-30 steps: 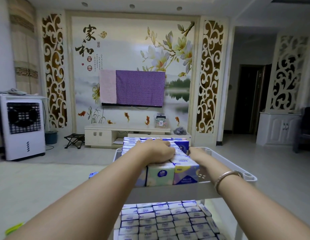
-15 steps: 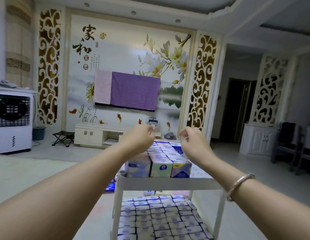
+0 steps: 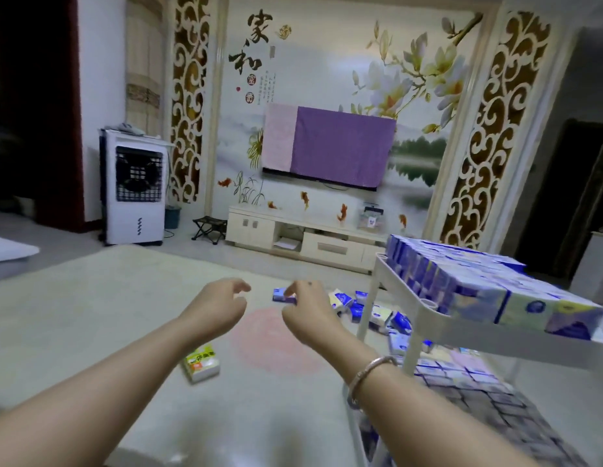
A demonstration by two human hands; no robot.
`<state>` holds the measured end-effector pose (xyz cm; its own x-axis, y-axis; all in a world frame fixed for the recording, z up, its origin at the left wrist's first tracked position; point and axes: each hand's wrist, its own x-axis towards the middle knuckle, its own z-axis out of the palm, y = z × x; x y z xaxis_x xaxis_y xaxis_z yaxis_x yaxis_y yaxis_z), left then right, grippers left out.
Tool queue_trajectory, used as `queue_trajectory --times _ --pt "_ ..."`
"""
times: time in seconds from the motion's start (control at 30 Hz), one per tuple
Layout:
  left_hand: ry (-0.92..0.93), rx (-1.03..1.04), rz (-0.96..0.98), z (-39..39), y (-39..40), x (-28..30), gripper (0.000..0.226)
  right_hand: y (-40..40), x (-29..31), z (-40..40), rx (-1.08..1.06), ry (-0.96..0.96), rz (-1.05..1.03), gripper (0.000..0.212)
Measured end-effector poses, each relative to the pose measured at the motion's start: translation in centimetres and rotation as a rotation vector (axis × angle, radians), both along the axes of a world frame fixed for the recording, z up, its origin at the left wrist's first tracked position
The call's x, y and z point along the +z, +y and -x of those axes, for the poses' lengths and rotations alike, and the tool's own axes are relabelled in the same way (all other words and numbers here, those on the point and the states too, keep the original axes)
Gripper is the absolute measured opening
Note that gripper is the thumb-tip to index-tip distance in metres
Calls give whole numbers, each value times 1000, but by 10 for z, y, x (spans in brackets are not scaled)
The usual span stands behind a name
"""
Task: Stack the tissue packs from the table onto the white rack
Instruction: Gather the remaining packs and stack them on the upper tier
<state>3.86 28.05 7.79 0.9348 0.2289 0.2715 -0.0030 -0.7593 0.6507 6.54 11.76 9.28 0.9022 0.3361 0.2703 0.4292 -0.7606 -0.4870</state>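
Note:
The white rack (image 3: pixel 417 326) stands at the right. Its top shelf is packed with blue and white tissue packs (image 3: pixel 479 284), and more tissue packs (image 3: pixel 468 382) fill the lower shelf. Several loose tissue packs (image 3: pixel 377 315) lie in a heap on the pale table (image 3: pixel 91 315) beside the rack's left post. A single blue pack (image 3: pixel 279 295) lies just past my right hand (image 3: pixel 307 308). My left hand (image 3: pixel 219 308) hovers beside it. Both hands hang over the table with loosely curled fingers and hold nothing.
A yellow-green pack (image 3: pixel 200 362) lies on the table under my left forearm. Beyond the table are a white air cooler (image 3: pixel 135 187), a small folding stool (image 3: pixel 209 227), a low TV cabinet (image 3: pixel 293 230) and a cloth-covered TV (image 3: pixel 327 146).
My hands have left the top-shelf packs and swung left and down over the table. My view turned left, so the rack now sits at the right edge.

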Motion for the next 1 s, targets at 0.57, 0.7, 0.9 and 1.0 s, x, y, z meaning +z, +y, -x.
queue_trajectory --times 0.57,0.7,0.9,1.0 --pt "149 -225 -316 -295 4 -152 65 12 -188 -252 -512 74 300 52" --pt "243 -157 -337 -333 -8 -162 63 14 -198 -256 -527 -60 277 44" --pt "140 -82 -544 -299 -10 -162 43 14 -195 -239 -503 -71 291 39" --pt "215 -107 -445 -256 4 -149 43 19 -189 -202 -469 -11 280 37"
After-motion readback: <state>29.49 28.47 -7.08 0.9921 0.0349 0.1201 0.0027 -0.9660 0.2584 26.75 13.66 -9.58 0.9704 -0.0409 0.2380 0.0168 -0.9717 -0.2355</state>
